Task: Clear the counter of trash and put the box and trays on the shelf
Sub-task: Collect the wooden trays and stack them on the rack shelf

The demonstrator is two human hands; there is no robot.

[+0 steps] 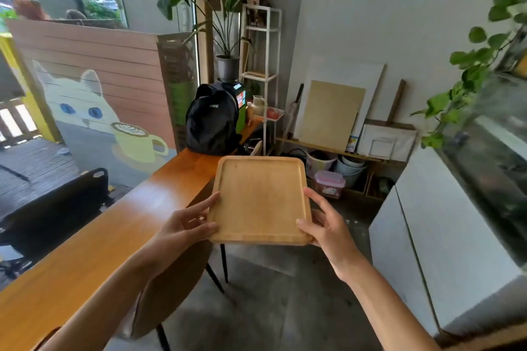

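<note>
A square wooden tray (pixel 261 196) with a raised rim is held level in the air, out past the counter's edge. My left hand (pixel 188 222) grips its near left corner, thumb on top. My right hand (pixel 325 222) grips the near right corner, thumb on the rim. The long wooden counter (pixel 94 236) runs along the window on the left. A tall white wire shelf (pixel 263 77) stands in the far corner.
A black backpack (pixel 212 120) sits at the counter's far end. A black chair (pixel 54 208) is outside the window at left. A stool (pixel 171 279) stands under the counter. A white cabinet (pixel 445 236) is on the right. Buckets and boards lean against the back wall.
</note>
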